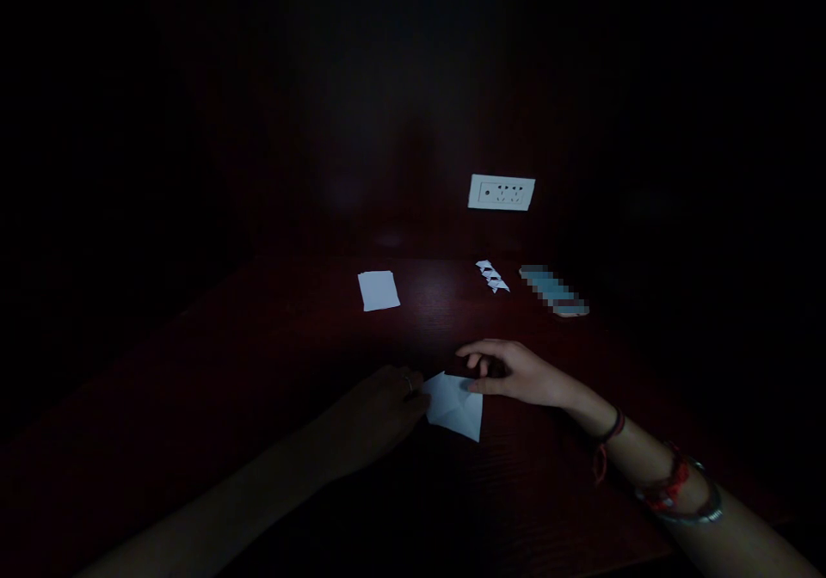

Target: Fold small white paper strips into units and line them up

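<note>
A small white folded paper [457, 408] lies on the dark reddish table [258, 372] in front of me. My left hand [378, 415] rests in shadow at the paper's left corner, fingers curled, a ring on one finger, pinching that corner. My right hand [509, 373] sits at the paper's upper right edge, thumb and fingertips pressing down on it. Bracelets and a red cord circle my right wrist.
A flat white paper square [379, 291] lies farther back at the centre. Several small folded paper pieces [493, 276] sit back right, beside a bluish blurred object [553, 292]. A white wall socket [502, 192] is mounted behind the table. The surroundings are very dark.
</note>
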Demonstrator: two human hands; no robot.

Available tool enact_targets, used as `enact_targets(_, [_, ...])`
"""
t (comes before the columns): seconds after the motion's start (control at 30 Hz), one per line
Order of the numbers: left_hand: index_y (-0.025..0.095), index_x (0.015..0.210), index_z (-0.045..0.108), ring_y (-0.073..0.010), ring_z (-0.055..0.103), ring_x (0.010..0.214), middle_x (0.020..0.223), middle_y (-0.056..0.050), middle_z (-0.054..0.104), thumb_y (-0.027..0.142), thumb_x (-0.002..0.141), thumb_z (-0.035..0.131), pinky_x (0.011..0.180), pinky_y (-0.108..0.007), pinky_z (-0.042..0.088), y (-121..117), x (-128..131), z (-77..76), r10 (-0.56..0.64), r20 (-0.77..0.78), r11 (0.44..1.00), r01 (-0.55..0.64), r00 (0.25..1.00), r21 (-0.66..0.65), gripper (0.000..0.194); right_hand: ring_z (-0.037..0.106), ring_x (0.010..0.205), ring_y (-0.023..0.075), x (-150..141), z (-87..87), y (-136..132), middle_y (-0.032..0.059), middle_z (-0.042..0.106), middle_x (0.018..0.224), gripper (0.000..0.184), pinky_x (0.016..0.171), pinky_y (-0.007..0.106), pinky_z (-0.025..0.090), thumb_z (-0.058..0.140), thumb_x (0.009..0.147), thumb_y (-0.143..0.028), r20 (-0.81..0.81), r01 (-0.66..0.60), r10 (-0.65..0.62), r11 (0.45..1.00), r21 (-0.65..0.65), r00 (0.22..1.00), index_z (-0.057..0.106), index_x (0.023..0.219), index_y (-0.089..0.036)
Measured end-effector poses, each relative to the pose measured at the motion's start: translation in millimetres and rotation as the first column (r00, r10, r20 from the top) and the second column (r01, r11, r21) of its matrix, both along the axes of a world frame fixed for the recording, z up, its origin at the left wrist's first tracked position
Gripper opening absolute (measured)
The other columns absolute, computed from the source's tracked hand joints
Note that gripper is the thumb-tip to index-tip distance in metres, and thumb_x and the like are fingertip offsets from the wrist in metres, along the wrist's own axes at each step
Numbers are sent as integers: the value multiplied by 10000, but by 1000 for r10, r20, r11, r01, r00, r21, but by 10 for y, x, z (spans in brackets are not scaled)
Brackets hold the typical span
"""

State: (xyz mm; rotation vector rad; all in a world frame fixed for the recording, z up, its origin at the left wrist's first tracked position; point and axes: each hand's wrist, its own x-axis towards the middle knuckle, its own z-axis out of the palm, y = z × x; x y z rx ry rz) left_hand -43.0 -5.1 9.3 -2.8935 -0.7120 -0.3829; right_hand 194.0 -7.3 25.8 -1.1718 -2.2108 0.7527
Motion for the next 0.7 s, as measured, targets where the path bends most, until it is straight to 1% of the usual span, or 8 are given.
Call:
enact_targets(0.07, [152, 879, 566, -191, 511, 795, 953, -75, 540, 130, 822, 432, 682, -332, 422, -14, 8, 29, -1, 14, 1000, 1, 1000, -27, 147, 524, 720, 108, 0, -35, 17, 24, 558, 859, 430, 639, 233, 439, 628, 677, -243, 25, 36, -37, 999, 15, 999, 515, 1088, -187])
enact_targets(0.2, [185, 960, 561, -181, 517, 881, 1053, -54, 532, 154, 837, 425, 740, -318, 429, -36, 13, 91, -26, 85, 993, 36, 996, -117, 186, 516, 707, 109, -40, -63, 24, 24, 544, 816, 364, 636, 237, 428, 575, 698, -116, 80, 103, -113, 987, 123, 990, 543, 1054, -190])
enact_targets(0.33, [199, 1039, 535, -187, 503, 945, 1089, -40, 533, 143, 839, 423, 799, -334, 414, -38, -8, 108, -53, 98, 992, 64, 994, -109, 236, 520, 741, 117, -66, -50, 19, 40, 538, 839, 278, 664, 247, 428, 532, 743, -146, 74, 93, -106, 982, 167, 992, 562, 1018, -177])
enact_targets(0.43, [206, 1042, 533, -182, 512, 903, 1058, -31, 543, 144, 838, 423, 782, -338, 421, -21, -25, 87, -36, 76, 990, 47, 996, -136, 240, 523, 748, 124, -45, -37, 21, 45, 541, 860, 313, 679, 261, 432, 545, 751, -250, 43, 146, -153, 979, 140, 987, 529, 1054, -173])
enact_targets(0.53, [204, 1042, 536, -186, 509, 896, 1036, -48, 541, 162, 842, 414, 766, -336, 423, 11, -33, 65, -18, 85, 989, 30, 996, -146, 239, 525, 705, 123, -5, -24, 14, 40, 546, 849, 442, 644, 262, 436, 571, 723, -338, 32, 203, -205, 977, 61, 978, 463, 1114, -163])
enact_targets(0.57, [200, 1033, 543, -190, 510, 887, 1018, -57, 544, 169, 840, 414, 756, -337, 423, 21, -33, 64, -10, 90, 989, 23, 996, -143, 235, 526, 695, 121, 6, -18, 7, 34, 549, 840, 476, 634, 259, 437, 582, 712, -342, 40, 194, -195, 981, 31, 980, 442, 1132, -167])
enact_targets(0.63, [194, 992, 567, -190, 526, 822, 949, -65, 556, 183, 828, 426, 703, -329, 433, 36, -32, 73, 22, 93, 987, -7, 995, -159, 216, 529, 688, 116, 11, -6, -13, 20, 556, 824, 516, 628, 252, 435, 596, 701, -307, 66, 136, -134, 991, -17, 989, 405, 1165, -185])
enact_targets(0.7, [193, 936, 587, -179, 534, 740, 866, -53, 562, 179, 816, 429, 638, -306, 438, 44, -30, 86, 66, 95, 980, -47, 993, -191, 199, 531, 697, 112, -12, -2, -34, 11, 561, 817, 525, 641, 248, 433, 590, 707, -242, 81, 76, -74, 997, -21, 994, 384, 1188, -199])
